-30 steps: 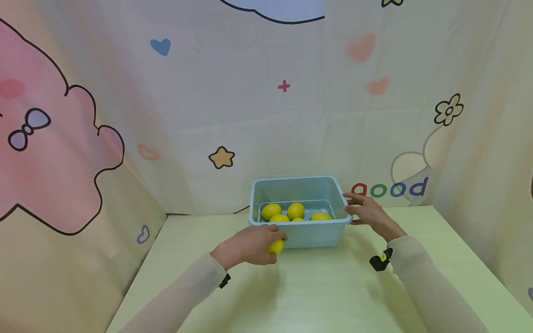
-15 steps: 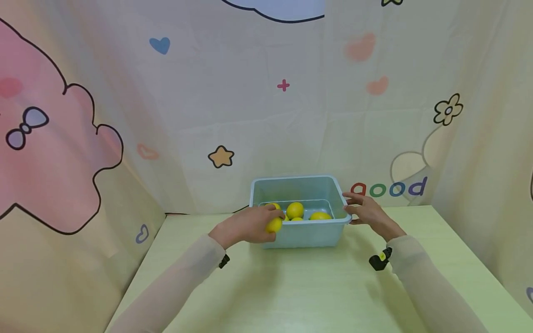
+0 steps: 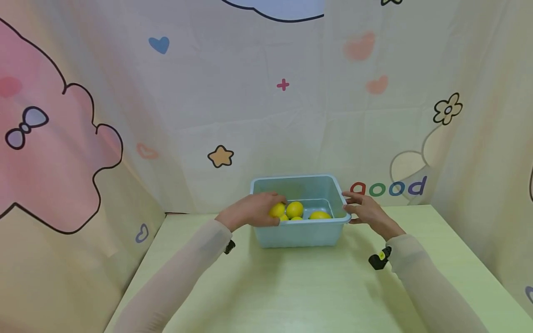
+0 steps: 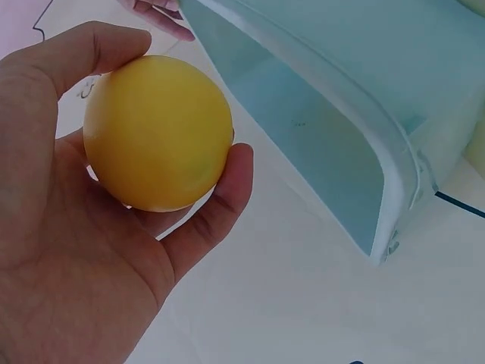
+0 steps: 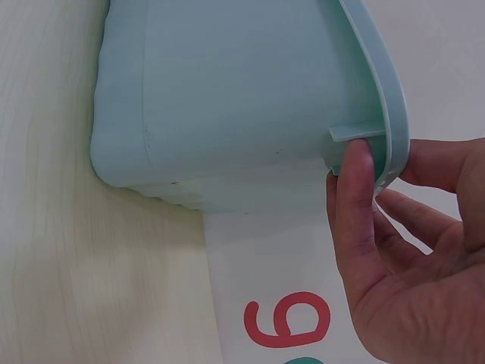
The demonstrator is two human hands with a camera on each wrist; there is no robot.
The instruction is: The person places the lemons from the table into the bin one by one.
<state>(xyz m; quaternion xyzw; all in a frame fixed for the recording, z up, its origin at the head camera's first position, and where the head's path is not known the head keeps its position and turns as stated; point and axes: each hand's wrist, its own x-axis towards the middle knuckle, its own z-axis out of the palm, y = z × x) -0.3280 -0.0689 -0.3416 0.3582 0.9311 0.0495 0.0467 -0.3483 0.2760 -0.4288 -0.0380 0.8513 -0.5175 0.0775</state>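
Observation:
A yellow lemon is gripped between the thumb and curled fingers of my left hand. In the head view this hand is at the left front corner of a light blue plastic bin, with the lemon just over the rim. Inside the bin lie several more lemons, partly hidden by its front wall. At the bin's right side my right hand pinches the rim, one digit pressed under the lip and the others on the far side of it.
The bin stands at the back of a pale wooden table, close to a printed curtain. Curtain also hangs along the left and right sides. A thin dark cord shows beside the bin in the left wrist view.
My left hand has lifted the lemon from in front of the bin, up and over its front rim on the left. The right hand stays on the rim, and the bin has not moved.

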